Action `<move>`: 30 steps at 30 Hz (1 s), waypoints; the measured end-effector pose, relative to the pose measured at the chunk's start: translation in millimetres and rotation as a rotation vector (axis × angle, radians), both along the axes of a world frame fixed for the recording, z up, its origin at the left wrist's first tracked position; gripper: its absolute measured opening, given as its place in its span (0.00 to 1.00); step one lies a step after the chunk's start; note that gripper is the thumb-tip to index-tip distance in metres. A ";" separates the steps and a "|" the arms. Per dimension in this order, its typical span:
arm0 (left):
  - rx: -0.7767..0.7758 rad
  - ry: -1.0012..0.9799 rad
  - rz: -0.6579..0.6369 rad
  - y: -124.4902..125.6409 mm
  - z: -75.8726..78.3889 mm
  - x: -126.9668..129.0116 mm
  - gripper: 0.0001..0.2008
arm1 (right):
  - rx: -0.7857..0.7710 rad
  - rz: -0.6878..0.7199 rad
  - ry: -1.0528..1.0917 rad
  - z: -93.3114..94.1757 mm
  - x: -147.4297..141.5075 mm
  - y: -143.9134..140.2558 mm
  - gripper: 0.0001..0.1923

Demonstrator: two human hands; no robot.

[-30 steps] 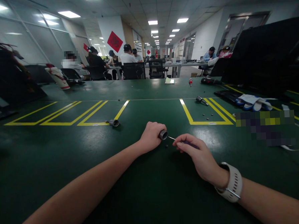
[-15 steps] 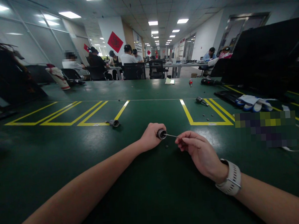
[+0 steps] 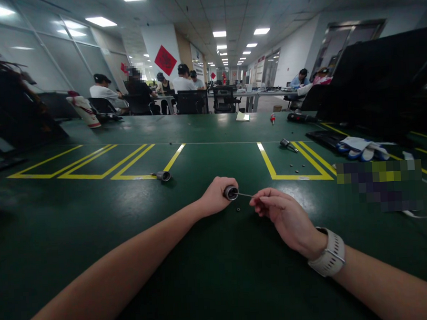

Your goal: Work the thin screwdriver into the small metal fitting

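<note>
Facing the right hand (image 3: 279, 216) with its open mouth, the metal sleeve (image 3: 231, 193) sits in the left hand (image 3: 215, 196), whose fingers wrap around its outer wall and hide much of its length. It looks like bare dark metal, so it is probably stiff and fairly weighty for its size, hardly fragile, yet its smooth round wall may roll or slip in a loose palm. The best hold seems to be around the body, behind the rim, leaving the mouth free, much as the left hand has it. The right hand pinches a thin rod (image 3: 244, 195) between thumb and fingers; its far end reaches the mouth, though whether it touches the inside cannot be told. The rod looks light and rigid, and its slimness probably suits a fingertip grip well back from the end

Just beside the left hand, on its right and nearer the body, a small ring (image 3: 238, 209) lies on the green counter (image 3: 220, 284); something so tiny likely needs a pinch. To the left of the left hand and beyond it, a similar metal part (image 3: 163, 176) rests on its side. Beyond the right hand lie small dark pieces (image 3: 296, 171) and, further off, another metal part (image 3: 287, 145)
</note>
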State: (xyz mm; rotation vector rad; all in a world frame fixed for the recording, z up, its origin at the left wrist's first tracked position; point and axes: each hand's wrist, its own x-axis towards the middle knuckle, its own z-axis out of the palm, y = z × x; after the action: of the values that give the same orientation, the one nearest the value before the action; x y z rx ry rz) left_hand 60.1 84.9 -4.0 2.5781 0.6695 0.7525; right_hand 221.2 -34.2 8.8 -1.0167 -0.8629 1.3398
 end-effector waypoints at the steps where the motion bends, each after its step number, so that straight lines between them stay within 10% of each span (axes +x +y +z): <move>1: -0.018 -0.006 -0.003 0.4 0.1 0.4 0.04 | 0.012 -0.004 -0.006 -0.7 -0.5 -0.2 0.04; 10: 0.141 0.126 0.136 -2.7 -0.3 2.1 0.06 | 0.112 -0.055 -0.371 -4.7 -8.1 -7.3 0.04; 30: 0.065 0.031 0.101 1.9 -3.5 2.5 0.05 | 0.049 -0.036 -0.107 -3.6 -4.9 -4.1 0.04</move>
State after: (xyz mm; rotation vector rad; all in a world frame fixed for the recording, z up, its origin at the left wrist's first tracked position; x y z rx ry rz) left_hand 62.7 86.7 -7.5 2.6364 0.8025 0.7796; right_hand 216.3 -38.3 5.2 -1.0681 -0.9491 1.2372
